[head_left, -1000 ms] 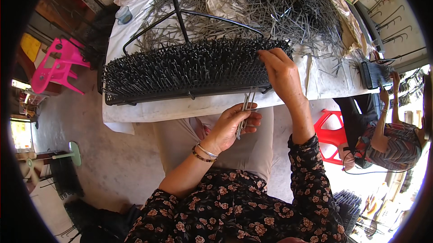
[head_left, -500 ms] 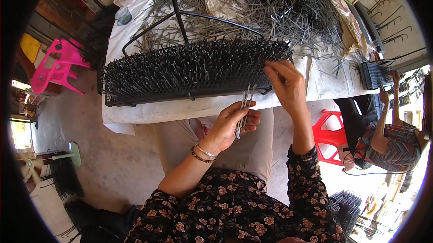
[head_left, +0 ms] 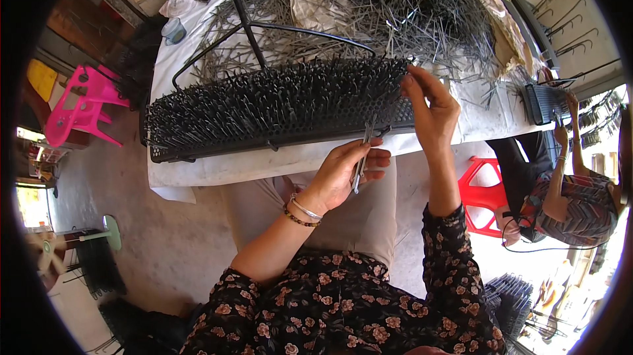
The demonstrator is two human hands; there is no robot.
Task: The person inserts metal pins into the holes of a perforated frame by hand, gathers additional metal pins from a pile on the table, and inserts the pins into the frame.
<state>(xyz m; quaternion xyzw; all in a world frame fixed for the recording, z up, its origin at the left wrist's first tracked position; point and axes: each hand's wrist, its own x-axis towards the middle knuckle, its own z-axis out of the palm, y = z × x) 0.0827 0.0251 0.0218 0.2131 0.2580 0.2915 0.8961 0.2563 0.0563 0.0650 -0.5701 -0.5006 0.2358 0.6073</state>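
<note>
A long black perforated rack [head_left: 277, 104] lies along the table's front edge, its holes bristling with thin dark metal pieces; bare holes show at its front right. My left hand [head_left: 339, 174], just below the rack's front edge, grips a small bunch of thin grey metal pieces [head_left: 362, 164] between thumb and fingers. At the rack's right end is my right hand [head_left: 433, 106], thumb and forefinger pinched together among the upright pieces. Whatever sits in that pinch is too small to make out.
Loose metal pieces [head_left: 409, 12] are heaped across the white-covered table [head_left: 217, 174] behind the rack. A black rod frame [head_left: 247, 29] rises from the rack. A clear cup [head_left: 173, 30] stands at the far left. Rightward, another person [head_left: 570, 203] works at a similar rack [head_left: 546, 104] near a red stool [head_left: 480, 190].
My right hand has moved slightly right along the rack's end. My left hand has shifted a little right with the metal pieces. The rack appears slightly further left in view.
</note>
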